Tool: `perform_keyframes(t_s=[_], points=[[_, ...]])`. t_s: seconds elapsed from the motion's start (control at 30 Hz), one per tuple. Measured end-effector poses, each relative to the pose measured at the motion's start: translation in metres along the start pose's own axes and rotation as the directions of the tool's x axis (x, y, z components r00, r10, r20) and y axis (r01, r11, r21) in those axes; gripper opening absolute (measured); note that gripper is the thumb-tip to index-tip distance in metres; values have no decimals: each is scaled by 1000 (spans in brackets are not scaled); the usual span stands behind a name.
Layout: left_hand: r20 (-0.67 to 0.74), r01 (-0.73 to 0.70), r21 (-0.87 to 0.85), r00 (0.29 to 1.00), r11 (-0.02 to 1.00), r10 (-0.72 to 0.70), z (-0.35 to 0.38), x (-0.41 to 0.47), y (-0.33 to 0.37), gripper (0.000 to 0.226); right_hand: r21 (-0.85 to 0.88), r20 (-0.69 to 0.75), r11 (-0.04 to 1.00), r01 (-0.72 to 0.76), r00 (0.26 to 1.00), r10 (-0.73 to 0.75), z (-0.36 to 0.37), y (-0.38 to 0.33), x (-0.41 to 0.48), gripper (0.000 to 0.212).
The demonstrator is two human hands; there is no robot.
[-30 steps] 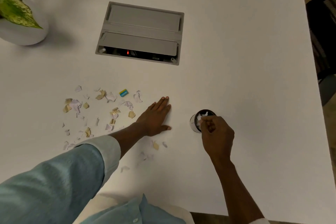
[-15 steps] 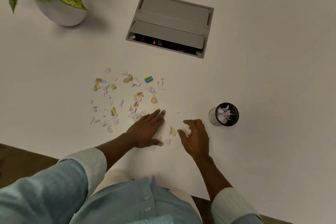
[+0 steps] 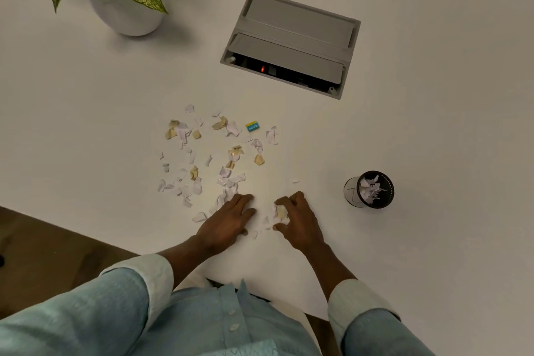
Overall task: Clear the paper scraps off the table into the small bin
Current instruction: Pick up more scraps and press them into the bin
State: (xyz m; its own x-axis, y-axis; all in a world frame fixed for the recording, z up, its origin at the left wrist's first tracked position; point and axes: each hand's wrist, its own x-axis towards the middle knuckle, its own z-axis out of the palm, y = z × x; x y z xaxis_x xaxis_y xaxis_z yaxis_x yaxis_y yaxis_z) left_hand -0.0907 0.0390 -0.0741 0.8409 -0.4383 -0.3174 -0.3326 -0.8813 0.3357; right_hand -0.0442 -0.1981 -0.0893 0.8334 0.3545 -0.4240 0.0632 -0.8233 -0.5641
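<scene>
Near the table [image 3: 433, 130] edge, the right hand [image 3: 299, 221] grips gathered scraps [image 3: 280, 212], the left hand [image 3: 228, 220] lies flat; next probably a carry to the small bin [image 3: 372, 202].

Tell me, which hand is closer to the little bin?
Right. The right hand, curled round some paper scraps, is left of the bin; the left hand lies flat farther left, beyond it.

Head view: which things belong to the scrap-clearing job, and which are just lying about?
Job: paper scraps, small bin, table, left hand flat on the table, right hand gripping a clump of scraps.
Lying about: potted plant, grey cable hatch.
</scene>
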Motion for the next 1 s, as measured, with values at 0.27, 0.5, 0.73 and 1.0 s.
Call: perform_keyframes(t_s=[0.27, 0.5, 0.73, 1.0], points=[[-131, 66, -81, 988, 995, -77, 5, 7, -9, 35, -4, -139, 999, 42, 989, -42, 18, -11, -3, 10], [-268, 189, -392, 913, 900, -308, -16, 30, 13, 23, 352, -332, 930, -103, 916, 227, -10, -3, -24, 23], [-290, 102, -752, 837, 652, -465, -76, 89, 90, 15, 504, -616, 862, -45, 681, 395, -100, 0, -58, 15], [-312, -45, -666, 923, 744, -224, -117, 174, 183, 10, 338, -681, 889, -308, 571, 458, -163, 36, -61, 13]])
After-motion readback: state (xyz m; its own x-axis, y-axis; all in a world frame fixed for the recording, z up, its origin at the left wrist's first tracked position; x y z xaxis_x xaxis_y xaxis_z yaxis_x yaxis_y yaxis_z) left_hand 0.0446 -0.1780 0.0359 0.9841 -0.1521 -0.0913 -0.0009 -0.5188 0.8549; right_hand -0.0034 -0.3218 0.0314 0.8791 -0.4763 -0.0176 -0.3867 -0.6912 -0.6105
